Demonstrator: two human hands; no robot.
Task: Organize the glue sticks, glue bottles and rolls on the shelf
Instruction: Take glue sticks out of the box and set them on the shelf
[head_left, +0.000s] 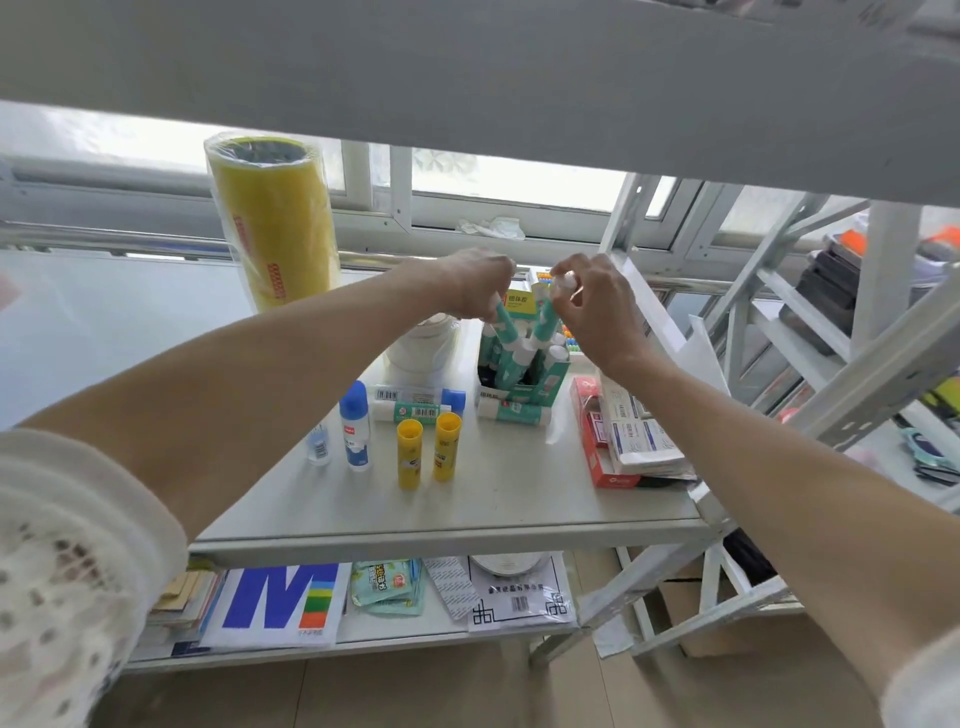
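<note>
Both arms reach over the shelf (509, 512) to its far side. The left hand (480, 283) has its fingers curled down and pinches the top of a teal glue stick (503, 312). The right hand (597, 312) pinches the white cap of a second teal stick (545, 319) between thumb and fingertips. Both sticks stand tilted in the box (540, 387) directly below the hands, among other teal sticks with white caps; whether they touch the box floor cannot be told.

Just left of the left hand, partly behind its wrist, sits a white roll (421, 348). Farther left and beyond that hand stands a tall yellow roll (275, 223) in clear wrap, upright.

Nearer the person than the hands, under the left forearm's line, lie two glue sticks on their sides: one with a blue cap (415, 396) and one white-green (408, 413), touching or nearly so. Another teal stick (514, 411) lies flat just in front of the box. In front of these stand two yellow sticks (428, 449) side by side, upright, and to their left a blue-capped bottle (356, 426) and a small clear bottle (318, 444).

Below the right forearm lies a stack of packets (634, 436) on a red carton (597, 441).
</note>
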